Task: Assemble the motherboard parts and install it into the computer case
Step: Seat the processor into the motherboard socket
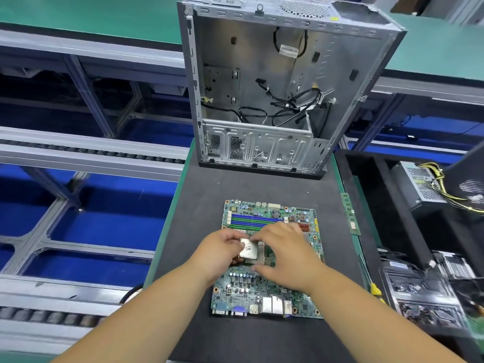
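- Processor: the square, silver-lidded metal CPU chip (pixel 248 248) sits at lower centre of the frame, tilted, its left edge raised over the socket area of the green rectangular motherboard (pixel 267 258).
- Left hand (pixel 222 251) comes in from the lower left; its curled fingertips (pixel 237 235) and thumb pinch the chip's upper and left edges.
- Right hand (pixel 285 254) reaches from the lower right, fingers bent, its forefinger touching the chip's top right corner and its thumb lying on the board just below the socket; whether it truly grips the chip I cannot tell.
- Key relation: the chip lies between the two hands, directly above the socket, with the left hand the nearer and carrying it. Seating it likely means lowering the raised left edge flat and square.
- Board's long axis runs up and down the frame on the black mat (pixel 199 195), its port row nearest the person.
- Open grey steel computer case (pixel 277 82) stands well apart at upper centre, cables loose inside.
- Loose green memory stick (pixel 350 214) lies at the mat's right edge.
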